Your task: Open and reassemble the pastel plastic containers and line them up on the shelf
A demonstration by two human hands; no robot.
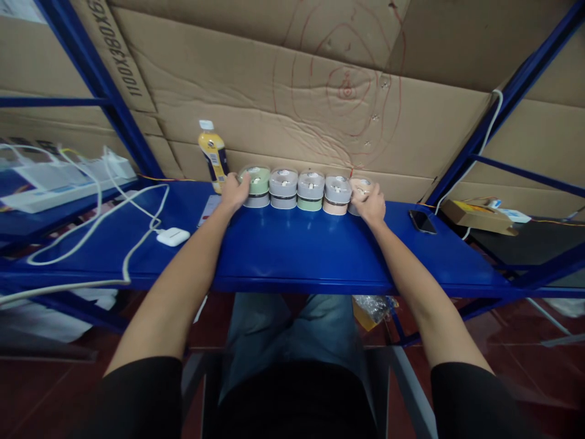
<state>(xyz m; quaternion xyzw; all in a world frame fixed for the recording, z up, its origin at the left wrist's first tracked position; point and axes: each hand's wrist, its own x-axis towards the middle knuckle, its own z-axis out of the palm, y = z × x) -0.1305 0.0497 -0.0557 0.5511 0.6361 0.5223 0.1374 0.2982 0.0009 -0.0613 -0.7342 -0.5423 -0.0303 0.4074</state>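
Observation:
Stacks of small round pastel containers, two high, stand in a row at the back of the blue shelf (292, 250). My left hand (235, 192) is at the left end, its fingers curved round the side of the green-topped container stack (259, 182). My right hand (372, 207) grips the peach-topped container stack (359, 186) at the right end, partly hiding it. Between them stand a grey stack (283, 183), a grey-over-green stack (311, 185) and a grey-over-peach stack (337, 190). Their tops look clear, with small pale pieces showing; the exact kind is unclear.
A yellow drink bottle (214, 155) stands beside my left hand, with a flat card-like item (208, 210) before it. A white earbud case (173, 236) and cables (132, 244) lie left. A phone (422, 221) and a small cardboard box (478, 217) are right. Cardboard (237, 91) backs the shelf.

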